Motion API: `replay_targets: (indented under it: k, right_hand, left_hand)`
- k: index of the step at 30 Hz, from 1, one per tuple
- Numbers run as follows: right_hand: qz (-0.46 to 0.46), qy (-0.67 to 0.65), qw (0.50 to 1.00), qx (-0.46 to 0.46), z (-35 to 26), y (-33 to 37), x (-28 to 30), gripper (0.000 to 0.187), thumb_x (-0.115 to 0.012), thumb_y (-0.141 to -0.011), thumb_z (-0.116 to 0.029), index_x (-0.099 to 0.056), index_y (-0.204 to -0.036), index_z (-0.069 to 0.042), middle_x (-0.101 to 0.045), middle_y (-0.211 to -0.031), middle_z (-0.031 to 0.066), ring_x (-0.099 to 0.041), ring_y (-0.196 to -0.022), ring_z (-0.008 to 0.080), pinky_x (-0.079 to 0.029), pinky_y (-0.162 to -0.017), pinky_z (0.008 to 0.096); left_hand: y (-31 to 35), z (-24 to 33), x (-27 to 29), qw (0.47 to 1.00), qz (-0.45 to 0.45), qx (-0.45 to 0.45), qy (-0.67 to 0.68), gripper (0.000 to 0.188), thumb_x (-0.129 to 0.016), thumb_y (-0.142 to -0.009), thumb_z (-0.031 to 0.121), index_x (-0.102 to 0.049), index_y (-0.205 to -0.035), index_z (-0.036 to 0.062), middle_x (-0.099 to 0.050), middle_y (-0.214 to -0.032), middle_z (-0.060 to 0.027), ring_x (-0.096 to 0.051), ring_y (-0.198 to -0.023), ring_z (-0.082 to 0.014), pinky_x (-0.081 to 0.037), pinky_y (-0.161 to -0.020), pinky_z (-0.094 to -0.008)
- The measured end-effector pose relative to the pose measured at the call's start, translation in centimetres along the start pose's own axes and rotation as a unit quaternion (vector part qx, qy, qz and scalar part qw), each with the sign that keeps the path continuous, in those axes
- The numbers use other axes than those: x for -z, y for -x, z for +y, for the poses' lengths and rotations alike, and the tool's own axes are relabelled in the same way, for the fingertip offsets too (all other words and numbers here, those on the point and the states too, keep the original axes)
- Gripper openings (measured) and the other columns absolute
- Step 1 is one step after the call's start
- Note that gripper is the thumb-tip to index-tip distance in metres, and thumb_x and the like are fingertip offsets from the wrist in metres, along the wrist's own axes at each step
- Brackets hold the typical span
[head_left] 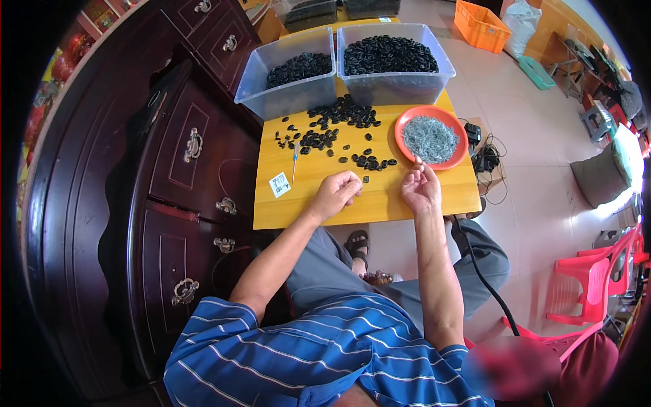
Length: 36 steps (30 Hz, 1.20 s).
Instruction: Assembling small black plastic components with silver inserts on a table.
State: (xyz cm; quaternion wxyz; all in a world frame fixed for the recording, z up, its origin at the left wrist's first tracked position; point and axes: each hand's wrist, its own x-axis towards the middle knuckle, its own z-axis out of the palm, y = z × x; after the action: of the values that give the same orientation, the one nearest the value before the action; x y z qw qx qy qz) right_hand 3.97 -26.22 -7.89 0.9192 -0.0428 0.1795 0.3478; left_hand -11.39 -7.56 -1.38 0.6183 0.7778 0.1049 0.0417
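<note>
My left hand (337, 195) is above the near middle of the yellow table (291, 207), fingers curled and thumb against them. Whatever it may hold is hidden. At the near rim of an orange bowl (463, 150), my right hand (422, 190) has thumb and fingertips pinched together, palm turned up. Anything in that pinch is too small to make out. Thin silvery metal pieces (429, 139) fill the bowl. Small black oval parts (349, 114) lie scattered over the table, with one small black part (366, 180) between my hands.
Two clear plastic bins (397, 85) (285, 98) of black parts line the table's far side. A thin blue-and-white tool (295, 163) and a white printed card (279, 184) lie at left. Dark wooden drawers (196, 146) border the left. Cables (487, 159) are beyond the right edge.
</note>
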Motion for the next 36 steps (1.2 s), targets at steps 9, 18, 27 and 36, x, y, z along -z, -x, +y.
replay_targets:
  k: [9,18,27,36]
  right_hand:
    - [-0.041,0.454,0.877,0.154,6.0,2.7,-0.1,0.011,-0.058,-0.102,-0.018,-0.062,-0.103,-0.008,-0.061,-0.081,-0.0010,-0.055,-0.068,0.0053,-0.046,-0.061,0.0197]
    - [-0.093,0.507,0.846,0.139,7.3,3.9,0.2,0.012,-0.054,-0.103,-0.015,-0.062,-0.107,-0.006,-0.062,-0.085,-0.0011,-0.055,-0.071,0.0056,-0.047,-0.064,0.0199]
    - [-0.056,0.406,0.910,0.060,7.7,5.2,-1.0,0.011,-0.053,-0.104,-0.017,-0.058,-0.109,-0.009,-0.064,-0.093,0.0014,-0.059,-0.074,0.0084,-0.052,-0.071,0.0232]
    - [-0.088,0.473,0.874,0.071,7.8,4.6,-0.1,0.009,-0.054,-0.104,-0.017,-0.056,-0.105,-0.009,-0.057,-0.091,-0.0031,-0.056,-0.077,0.0053,-0.052,-0.073,0.0222]
  left_hand:
    - [-0.1,0.7,-0.1,0.989,0.046,-0.082,-0.111,0.011,-0.064,-0.092,0.010,-0.063,-0.085,0.0010,-0.060,-0.071,0.0018,-0.053,-0.060,-0.0039,-0.043,-0.055,-0.0229]
    - [0.2,2.4,-0.8,0.958,0.081,-0.171,-0.215,0.007,-0.065,-0.087,0.007,-0.063,-0.086,0.0000,-0.065,-0.074,-0.0095,-0.059,-0.060,-0.0175,-0.047,-0.057,-0.0309]
    - [0.6,2.7,-0.7,0.954,0.096,-0.171,-0.227,0.008,-0.065,-0.085,0.010,-0.064,-0.084,0.0025,-0.067,-0.076,-0.0123,-0.066,-0.066,-0.0271,-0.051,-0.060,-0.0363]
    - [0.3,2.7,-1.2,0.944,0.106,-0.154,-0.272,0.010,-0.070,-0.082,0.014,-0.070,-0.083,0.0039,-0.070,-0.076,-0.0123,-0.069,-0.067,-0.0283,-0.053,-0.062,-0.0375]
